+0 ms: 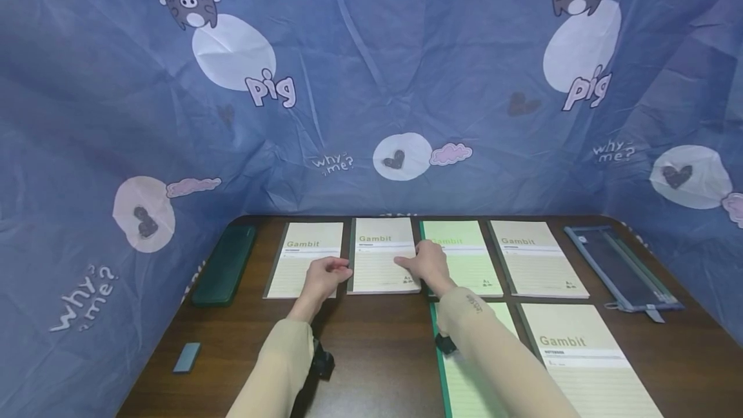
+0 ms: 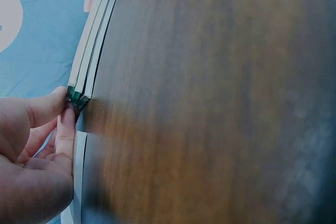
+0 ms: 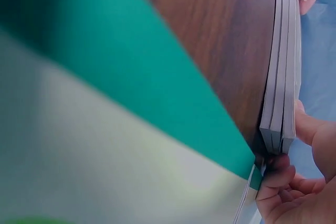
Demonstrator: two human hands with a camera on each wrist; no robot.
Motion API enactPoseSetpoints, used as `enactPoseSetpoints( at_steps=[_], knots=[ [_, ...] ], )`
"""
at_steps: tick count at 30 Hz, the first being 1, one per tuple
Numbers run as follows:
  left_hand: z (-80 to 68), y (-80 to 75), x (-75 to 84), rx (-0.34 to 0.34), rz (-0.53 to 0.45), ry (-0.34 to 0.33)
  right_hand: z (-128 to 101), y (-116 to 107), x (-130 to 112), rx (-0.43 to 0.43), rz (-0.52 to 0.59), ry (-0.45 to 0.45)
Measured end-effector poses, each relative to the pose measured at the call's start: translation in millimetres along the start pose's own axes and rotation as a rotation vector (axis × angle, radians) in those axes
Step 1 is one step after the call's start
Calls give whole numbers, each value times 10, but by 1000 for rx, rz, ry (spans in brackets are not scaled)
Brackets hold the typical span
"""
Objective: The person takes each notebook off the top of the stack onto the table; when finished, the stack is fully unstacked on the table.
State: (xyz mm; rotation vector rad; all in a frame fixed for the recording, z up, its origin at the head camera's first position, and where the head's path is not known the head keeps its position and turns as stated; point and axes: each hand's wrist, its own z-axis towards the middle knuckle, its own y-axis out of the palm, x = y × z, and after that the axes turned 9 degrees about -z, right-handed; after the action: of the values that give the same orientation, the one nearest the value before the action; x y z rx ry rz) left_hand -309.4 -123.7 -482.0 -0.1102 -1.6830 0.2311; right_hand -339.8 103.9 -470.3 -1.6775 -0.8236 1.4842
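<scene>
A stack of three Gambit notebooks (image 1: 380,269) lies in the back row, the top one cream with a dark spine. At its left side, my left hand (image 1: 325,278) holds the spine edge between thumb and fingers. My right hand (image 1: 429,266) grips the right edge, with the thumb on the top cover and the fingers curled at the side. Page edges of the stack (image 3: 283,77) show in the right wrist view, and green and dark spine ends (image 2: 77,97) in the left wrist view. A green-spined notebook (image 1: 464,269) lies partly behind my right hand.
A cream notebook (image 1: 310,244) lies left of the stack, another (image 1: 540,263) farther right. In front are a green-spined notebook (image 1: 464,392) under my right forearm and a cream one (image 1: 586,366). A dark green case (image 1: 223,266), blue eraser-like block (image 1: 187,358) and mesh pouch (image 1: 624,269) lie outward.
</scene>
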Motion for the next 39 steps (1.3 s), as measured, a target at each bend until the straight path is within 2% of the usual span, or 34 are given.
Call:
enactPoseSetpoints(
  at_steps=[10, 21, 31, 36, 39],
  knots=[
    [-5, 10, 9, 3, -1, -19, -15, -54, 2, -19, 53, 17],
    [-6, 17, 14, 5, 6, 0, 0, -172, 42, -21, 79, 39],
    [9, 9, -1, 11, 7, -22, 27, -187, 81, -93, 304, 96],
    [16, 8, -3, 9, 14, -23, -94, -244, 66, -121, 402, 131],
    [17, 4, -11, 3, 22, -10, -218, -290, 40, -136, 424, 133]
  ],
)
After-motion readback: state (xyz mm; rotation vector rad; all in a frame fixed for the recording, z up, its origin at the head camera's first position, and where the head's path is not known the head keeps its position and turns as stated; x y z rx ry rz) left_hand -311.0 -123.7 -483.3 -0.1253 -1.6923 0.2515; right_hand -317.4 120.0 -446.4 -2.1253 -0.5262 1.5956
